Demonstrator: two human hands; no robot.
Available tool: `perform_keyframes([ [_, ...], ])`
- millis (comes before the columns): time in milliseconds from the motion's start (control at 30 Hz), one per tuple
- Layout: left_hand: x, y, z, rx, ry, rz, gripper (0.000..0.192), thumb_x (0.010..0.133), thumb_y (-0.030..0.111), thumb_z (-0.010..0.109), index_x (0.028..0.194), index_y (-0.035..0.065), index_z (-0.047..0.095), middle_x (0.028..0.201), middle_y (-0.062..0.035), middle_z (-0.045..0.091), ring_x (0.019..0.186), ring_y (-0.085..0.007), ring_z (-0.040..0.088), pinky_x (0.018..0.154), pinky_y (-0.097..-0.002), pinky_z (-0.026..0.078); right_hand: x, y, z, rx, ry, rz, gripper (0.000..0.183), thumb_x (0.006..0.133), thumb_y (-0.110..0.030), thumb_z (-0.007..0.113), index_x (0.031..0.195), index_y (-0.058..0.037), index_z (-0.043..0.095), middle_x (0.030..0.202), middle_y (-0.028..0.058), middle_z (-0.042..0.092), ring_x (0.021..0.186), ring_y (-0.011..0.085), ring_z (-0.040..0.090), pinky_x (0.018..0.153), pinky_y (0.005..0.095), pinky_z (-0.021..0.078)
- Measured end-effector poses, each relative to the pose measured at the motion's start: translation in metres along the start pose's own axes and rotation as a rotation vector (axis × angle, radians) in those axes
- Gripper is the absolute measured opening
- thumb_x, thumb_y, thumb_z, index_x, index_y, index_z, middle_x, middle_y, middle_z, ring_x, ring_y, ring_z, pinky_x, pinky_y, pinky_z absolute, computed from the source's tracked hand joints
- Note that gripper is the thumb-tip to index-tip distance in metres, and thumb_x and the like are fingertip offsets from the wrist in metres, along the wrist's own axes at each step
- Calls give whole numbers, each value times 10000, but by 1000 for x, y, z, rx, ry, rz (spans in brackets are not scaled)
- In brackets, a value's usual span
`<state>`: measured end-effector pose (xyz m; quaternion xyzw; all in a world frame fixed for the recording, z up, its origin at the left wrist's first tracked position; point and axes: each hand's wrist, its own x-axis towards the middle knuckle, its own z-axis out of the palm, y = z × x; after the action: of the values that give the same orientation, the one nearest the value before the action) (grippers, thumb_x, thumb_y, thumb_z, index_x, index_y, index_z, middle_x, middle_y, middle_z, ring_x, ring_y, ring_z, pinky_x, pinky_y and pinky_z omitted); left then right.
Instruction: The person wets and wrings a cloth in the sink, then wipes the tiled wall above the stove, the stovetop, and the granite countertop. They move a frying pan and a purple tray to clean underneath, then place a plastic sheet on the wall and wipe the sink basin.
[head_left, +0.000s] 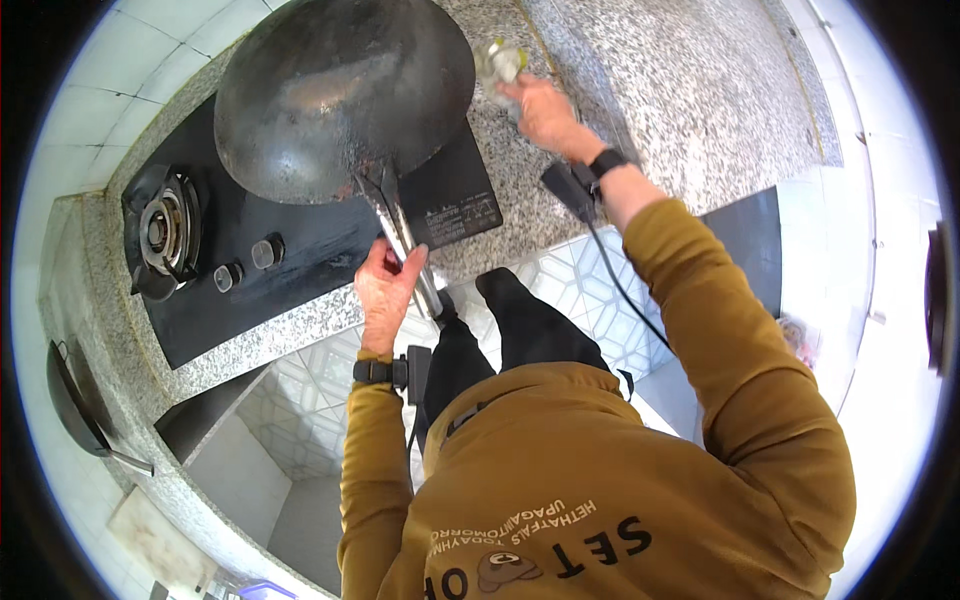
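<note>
A large blackened wok (337, 97) hangs tilted over the black gas hob, its rounded outer surface partly showing. My left hand (390, 281) grips its metal handle (405, 232), thumb on top, near the hob's front edge. To the right of the wok, my right hand (547, 116) reaches over the granite worktop, fingers against a pale, crumpled thing with yellow-green parts (504, 61). That thing is blurred, so its kind and how the fingers hold it cannot be told. The wok hides part of the hob beneath it.
At the left of the hob (315, 247) are a burner (161, 225) and two knobs (268, 253). Granite worktop (675, 97) extends to the right. Another wok (75, 405) leans at the far left. Cables run from both wrist devices. Patterned floor tiles (585, 277) lie below.
</note>
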<state>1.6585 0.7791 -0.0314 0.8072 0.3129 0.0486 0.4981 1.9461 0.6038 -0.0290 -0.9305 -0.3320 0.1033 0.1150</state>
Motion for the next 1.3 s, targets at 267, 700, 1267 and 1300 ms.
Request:
perform_keyframes([
  [267,1,-2,-1,133,21,137,399,741,409,726,789,40,583,593,-78,575,542,-254,568,541,-376,448,-168,-59,34,95,148,-91,536,656,88,531,1119,-162,636,965,112,557,955,333,557,800,436,468],
  [700,-1,-19,-6,-196,-66,171,298,772,205,747,923,-6,601,639,-41,591,573,-99,526,536,-276,440,-171,56,-138,446,413,140,430,792,-64,495,1218,-78,552,1335,178,428,1166,305,479,992,338,375],
  [1267,-9,169,144,-214,24,131,491,789,53,679,1244,18,498,1175,-145,545,1076,-238,532,883,-340,437,141,239,-161,-307,340,-58,458,929,-383,390,1302,-119,412,1343,182,394,1224,413,353,960,614,298],
  [1300,2,185,165,-256,-63,119,597,788,88,690,1308,-23,419,1288,-185,474,1217,-284,445,999,-375,366,159,242,-162,-324,299,12,481,928,-402,384,1314,-116,400,1349,188,387,1231,416,348,962,618,293],
])
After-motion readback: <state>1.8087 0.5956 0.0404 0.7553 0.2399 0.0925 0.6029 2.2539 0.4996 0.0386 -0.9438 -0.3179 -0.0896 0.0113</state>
